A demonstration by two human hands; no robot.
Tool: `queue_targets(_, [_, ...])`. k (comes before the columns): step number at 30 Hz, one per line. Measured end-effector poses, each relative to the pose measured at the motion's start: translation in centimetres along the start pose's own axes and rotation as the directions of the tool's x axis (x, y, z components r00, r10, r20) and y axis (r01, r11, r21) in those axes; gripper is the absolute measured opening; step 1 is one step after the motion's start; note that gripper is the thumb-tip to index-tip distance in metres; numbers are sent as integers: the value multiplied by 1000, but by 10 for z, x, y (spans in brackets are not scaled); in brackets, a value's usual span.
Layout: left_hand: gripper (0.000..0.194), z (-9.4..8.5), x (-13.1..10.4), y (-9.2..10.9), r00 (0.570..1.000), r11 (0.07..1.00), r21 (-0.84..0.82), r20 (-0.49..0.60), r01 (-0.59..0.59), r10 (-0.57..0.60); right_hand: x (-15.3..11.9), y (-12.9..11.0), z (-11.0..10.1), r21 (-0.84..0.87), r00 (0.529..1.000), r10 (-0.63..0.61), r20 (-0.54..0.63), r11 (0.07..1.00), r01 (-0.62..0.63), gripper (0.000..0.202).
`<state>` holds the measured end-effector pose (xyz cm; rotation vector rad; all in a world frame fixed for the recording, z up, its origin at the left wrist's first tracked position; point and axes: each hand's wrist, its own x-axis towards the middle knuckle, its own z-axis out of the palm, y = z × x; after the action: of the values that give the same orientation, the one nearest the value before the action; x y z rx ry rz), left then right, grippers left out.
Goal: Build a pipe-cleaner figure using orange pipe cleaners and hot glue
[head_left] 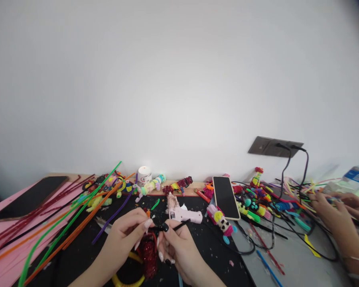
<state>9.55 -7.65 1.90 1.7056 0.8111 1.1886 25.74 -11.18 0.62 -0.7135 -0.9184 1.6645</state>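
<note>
My left hand (133, 229) and my right hand (176, 243) meet low in the middle, both closed in a pinch on a thin black pipe cleaner (182, 224). Its free end sticks out to the right past my right thumb. Just below my fingers is a dark red glittery coiled piece (150, 259); whether a finger supports it I cannot tell. A yellow loop (116, 281), perhaps a scissors handle, lies beneath on the black mat (215, 263). Beyond my hands rests a pale pink hot glue gun (185, 213).
Long green pipe cleaners (74, 213) and orange ones spread at left near a dark phone (30, 198). A white-edged phone (225, 197), small colourful pipe-cleaner figures (223, 225) and black cords (306, 171) lie right. Another person's hands (332, 211) work at far right.
</note>
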Motion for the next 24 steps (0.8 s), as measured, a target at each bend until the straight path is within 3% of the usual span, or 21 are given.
queue_targets(6, [33,-1,1,1,981,959,229,134,-168,139,0,-3,0,-154,996,-14,-85,988,1,48])
queue_targets(11, [30,0,-4,-1,961,926,288,204,-244,189,-4,-2,-1,-434,984,-169,-57,892,129,56])
queue_targets(19, [18,-1,-3,4,977,928,308,110,-209,184,1,-3,-2,-249,975,-38,-217,968,-17,53])
queue_targets(24, [18,0,-3,6,957,890,355,141,-288,254,2,-6,-4,-298,981,-38,-188,954,-20,54])
